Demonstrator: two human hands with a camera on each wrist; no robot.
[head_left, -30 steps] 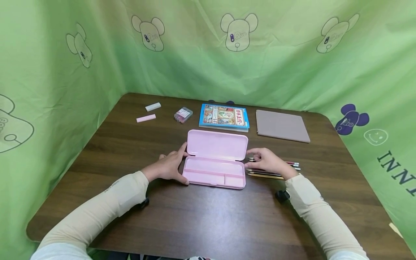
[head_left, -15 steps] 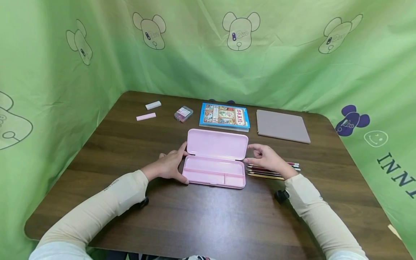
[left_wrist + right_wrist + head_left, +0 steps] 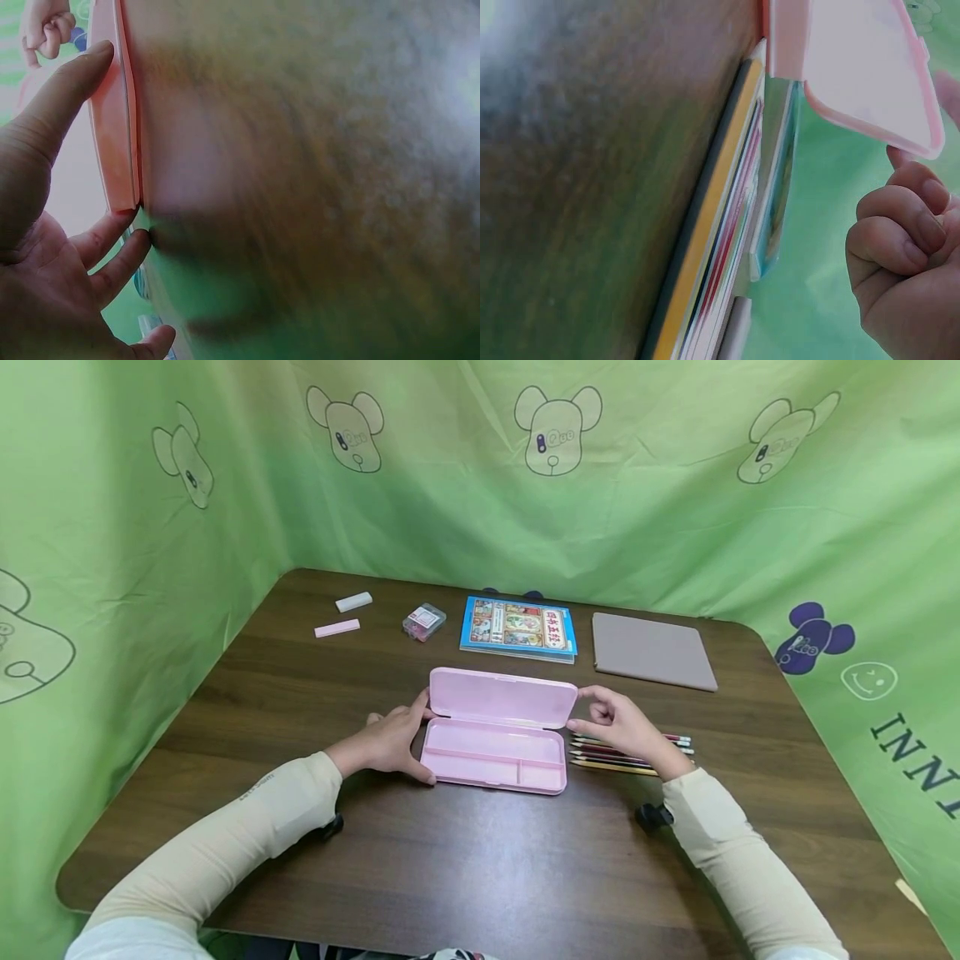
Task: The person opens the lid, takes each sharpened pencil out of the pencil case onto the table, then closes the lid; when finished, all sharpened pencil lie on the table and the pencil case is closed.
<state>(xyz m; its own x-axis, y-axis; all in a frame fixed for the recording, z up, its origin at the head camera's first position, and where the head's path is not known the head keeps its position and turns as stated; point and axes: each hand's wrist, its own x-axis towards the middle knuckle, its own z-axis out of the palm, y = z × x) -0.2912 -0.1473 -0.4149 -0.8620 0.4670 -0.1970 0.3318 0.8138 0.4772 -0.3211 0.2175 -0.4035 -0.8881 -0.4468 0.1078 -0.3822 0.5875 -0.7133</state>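
Note:
A pink pencil case (image 3: pixel 491 762) lies open in the middle of the brown table (image 3: pixel 480 868), its tray holding nothing. Its lid (image 3: pixel 498 697) is tilted up off the table. My right hand (image 3: pixel 618 727) pinches the lid's right corner; in the right wrist view its fingers (image 3: pixel 900 225) are curled beside the lid's rim (image 3: pixel 855 67). My left hand (image 3: pixel 386 745) braces the case's left end, thumb straight along the lid edge (image 3: pixel 112 135) and fingertips against the tray's front corner. Several coloured pencils (image 3: pixel 678 743) lie side by side just right of the case, partly under my right hand.
Along the back stand a blue picture book (image 3: pixel 517 627), a grey-brown notebook (image 3: pixel 648 650), a small clear box (image 3: pixel 423 622), a white eraser (image 3: pixel 353 602) and a pink bar (image 3: pixel 337 628). Green cloth walls close in three sides of the table.
My right hand rose from the pencils to the lid's right corner, and the lid has swung up from lying flat. The left hand has stayed in place.

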